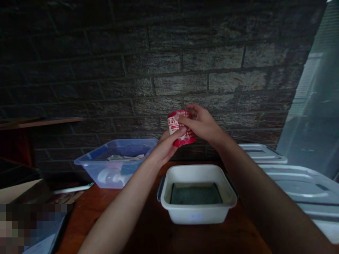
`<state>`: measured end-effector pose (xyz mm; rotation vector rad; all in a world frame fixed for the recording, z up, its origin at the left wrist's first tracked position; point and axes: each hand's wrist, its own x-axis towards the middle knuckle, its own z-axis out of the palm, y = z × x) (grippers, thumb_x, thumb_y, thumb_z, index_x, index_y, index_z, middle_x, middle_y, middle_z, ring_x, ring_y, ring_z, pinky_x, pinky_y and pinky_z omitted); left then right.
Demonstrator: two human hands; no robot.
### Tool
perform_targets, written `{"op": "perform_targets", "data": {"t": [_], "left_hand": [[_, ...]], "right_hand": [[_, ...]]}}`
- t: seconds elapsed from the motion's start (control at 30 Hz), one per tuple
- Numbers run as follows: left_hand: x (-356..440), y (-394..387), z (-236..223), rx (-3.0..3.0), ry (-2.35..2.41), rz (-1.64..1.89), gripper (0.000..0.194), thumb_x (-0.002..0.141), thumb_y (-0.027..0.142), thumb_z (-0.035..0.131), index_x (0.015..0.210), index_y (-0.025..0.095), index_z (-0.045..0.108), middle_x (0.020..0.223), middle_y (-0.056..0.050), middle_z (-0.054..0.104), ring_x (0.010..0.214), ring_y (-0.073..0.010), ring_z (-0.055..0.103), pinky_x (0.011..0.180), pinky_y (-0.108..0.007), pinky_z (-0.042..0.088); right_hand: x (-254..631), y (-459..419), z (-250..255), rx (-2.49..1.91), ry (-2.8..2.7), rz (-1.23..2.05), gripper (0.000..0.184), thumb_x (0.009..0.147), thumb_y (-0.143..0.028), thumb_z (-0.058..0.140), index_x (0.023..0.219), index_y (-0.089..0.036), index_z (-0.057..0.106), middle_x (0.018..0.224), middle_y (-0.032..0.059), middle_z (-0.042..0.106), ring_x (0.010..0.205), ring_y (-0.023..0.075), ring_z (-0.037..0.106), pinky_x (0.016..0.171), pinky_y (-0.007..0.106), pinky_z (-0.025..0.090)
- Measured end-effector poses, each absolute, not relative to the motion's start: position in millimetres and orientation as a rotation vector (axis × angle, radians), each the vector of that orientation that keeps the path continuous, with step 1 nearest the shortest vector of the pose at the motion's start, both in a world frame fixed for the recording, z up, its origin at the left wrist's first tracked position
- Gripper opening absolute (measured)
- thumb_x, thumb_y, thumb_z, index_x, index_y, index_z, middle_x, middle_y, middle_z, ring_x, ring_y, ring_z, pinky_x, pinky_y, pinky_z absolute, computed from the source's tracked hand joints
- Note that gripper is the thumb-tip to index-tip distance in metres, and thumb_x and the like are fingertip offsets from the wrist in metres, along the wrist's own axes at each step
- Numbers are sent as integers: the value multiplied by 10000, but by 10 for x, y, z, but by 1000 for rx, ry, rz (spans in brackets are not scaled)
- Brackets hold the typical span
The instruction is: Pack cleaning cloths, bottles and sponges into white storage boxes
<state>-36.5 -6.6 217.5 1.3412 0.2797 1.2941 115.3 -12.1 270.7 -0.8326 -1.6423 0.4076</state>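
Both my hands hold a red-and-white printed packet [173, 122], roll-shaped, up in front of the brick wall. Its exact contents cannot be told. My left hand [168, 145] grips it from below and the left, thumb pressed on its front. On the right side, my right hand [203, 123] is closed around it with the thumb across the top. Beneath the hands stands a white plastic tub [197, 213] with dark side handles. A dark green, textured flat piece [196, 195] lies in the tub.
A translucent blue bin [92, 171] with white items inside stands to the left on the wooden table [92, 211]. Lidded white boxes [299, 183] sit to the right. The brick wall [169, 63] rises behind, with a wooden shelf [53, 122] at far left.
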Motion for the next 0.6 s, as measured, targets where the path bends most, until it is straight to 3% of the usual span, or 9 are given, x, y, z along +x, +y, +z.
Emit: {"op": "perform_targets", "data": {"t": [0.07,0.27,0.4,0.6], "left_hand": [[-334,-119,2108,1379,290,1323,422,808,302,840,1182,149,718,1138,-81,782,1053,-237,734,1004,-357,553],[-245,-248,1990,1495,260,1333,487,881,423,771,1279,155,690,1156,-77,768,1149,-295,703,1034,-387,524],[-250,-342,2011,1522,271,1345,486,921,484,707,1275,151,701,1132,-80,767,1150,-320,696,1011,-391,531],[-278,-302,1942,1561,369,1227,405,935,421,673,1231,151,726,1100,-87,783,1113,-321,706,1024,-413,510]], "right_hand": [[1206,-254,2583,-799,-1608,547,710,793,-411,825,1396,-167,539,1125,85,741,949,242,727,787,332,591],[1362,-604,2363,-588,-1630,823,438,831,-459,801,1158,-183,706,1047,37,777,989,225,740,858,319,605],[1371,-758,2332,-577,-1651,821,476,870,-476,768,1281,-251,682,1146,24,769,1048,243,737,869,341,612],[1447,-735,2205,-698,-1694,699,476,967,-495,649,1404,-308,621,1239,20,747,1043,264,734,857,365,617]]}}
